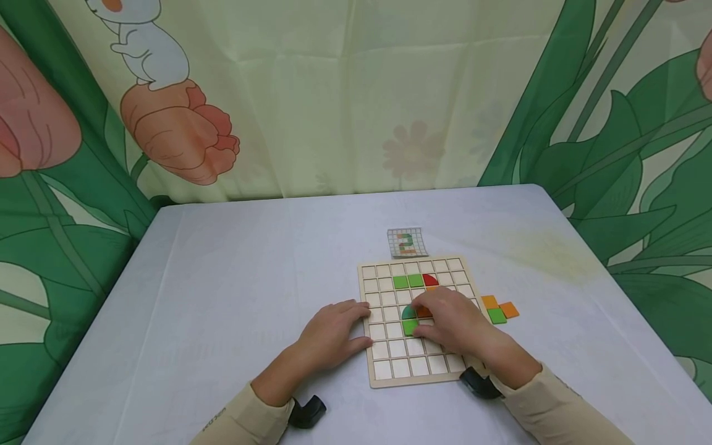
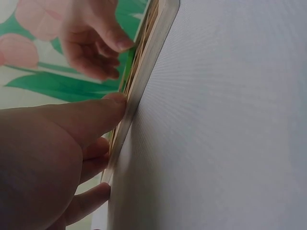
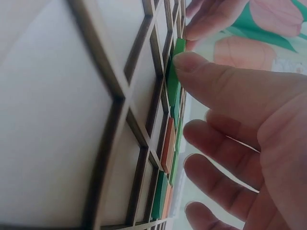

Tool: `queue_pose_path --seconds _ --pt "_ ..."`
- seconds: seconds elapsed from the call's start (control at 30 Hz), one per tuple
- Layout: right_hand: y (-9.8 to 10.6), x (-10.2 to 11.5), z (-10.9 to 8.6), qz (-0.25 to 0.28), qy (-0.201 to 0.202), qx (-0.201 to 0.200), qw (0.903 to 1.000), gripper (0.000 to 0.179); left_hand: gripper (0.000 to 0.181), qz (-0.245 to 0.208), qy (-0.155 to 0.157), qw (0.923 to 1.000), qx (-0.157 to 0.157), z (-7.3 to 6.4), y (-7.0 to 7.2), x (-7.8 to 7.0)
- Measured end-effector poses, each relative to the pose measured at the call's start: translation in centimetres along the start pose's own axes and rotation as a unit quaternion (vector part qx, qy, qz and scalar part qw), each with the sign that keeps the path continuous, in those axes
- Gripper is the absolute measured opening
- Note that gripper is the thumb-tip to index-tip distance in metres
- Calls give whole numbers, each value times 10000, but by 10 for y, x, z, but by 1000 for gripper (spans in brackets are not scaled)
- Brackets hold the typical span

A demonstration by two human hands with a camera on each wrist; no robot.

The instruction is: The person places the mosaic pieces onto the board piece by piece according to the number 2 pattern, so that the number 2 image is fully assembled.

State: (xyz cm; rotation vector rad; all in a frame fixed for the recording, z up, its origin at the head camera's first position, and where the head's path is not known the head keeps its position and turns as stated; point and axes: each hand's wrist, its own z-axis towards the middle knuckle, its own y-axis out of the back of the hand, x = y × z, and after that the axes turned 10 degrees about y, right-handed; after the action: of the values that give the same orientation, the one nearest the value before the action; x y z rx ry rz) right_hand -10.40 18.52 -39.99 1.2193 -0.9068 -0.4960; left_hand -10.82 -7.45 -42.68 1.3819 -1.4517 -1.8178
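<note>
A wooden grid board [image 1: 384, 369] lies on the table. My left hand [image 1: 332, 334] rests at its left edge, with thumb and fingertips touching the frame in the left wrist view. Over the middle of the board, my right hand [image 1: 458, 321] has its thumb on a green square tile [image 1: 409, 327], and its other fingers sit apart from the thumb in the right wrist view. Directly above that tile is a teal rounded piece [image 1: 408, 313], beside a dark orange piece [image 1: 424, 313] partly covered by the fingers. Farther up, green squares [image 1: 400, 282] adjoin a red quarter-round piece [image 1: 430, 280].
Loose orange tiles [image 1: 508, 309] and a green tile [image 1: 497, 316] lie right of the board. Behind it sits a small gridded pattern card [image 1: 408, 242]. A white cloth covers the table [image 1: 250, 266], and a printed curtain [image 1: 345, 93] hangs at the back.
</note>
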Motion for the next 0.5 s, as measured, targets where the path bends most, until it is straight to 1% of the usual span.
queue_pose_path --seconds 0.17,0.33,0.5 --pt "-1 -1 1 49 48 18 10000 38 45 -5 -4 10000 -13 0 0 0" --pt "-1 -1 0 153 108 -1 9998 36 46 12 -16 10000 -30 0 -1 1" --pt "1 -2 1 194 46 -10 9998 37 46 50 -21 10000 -41 1 -2 2"
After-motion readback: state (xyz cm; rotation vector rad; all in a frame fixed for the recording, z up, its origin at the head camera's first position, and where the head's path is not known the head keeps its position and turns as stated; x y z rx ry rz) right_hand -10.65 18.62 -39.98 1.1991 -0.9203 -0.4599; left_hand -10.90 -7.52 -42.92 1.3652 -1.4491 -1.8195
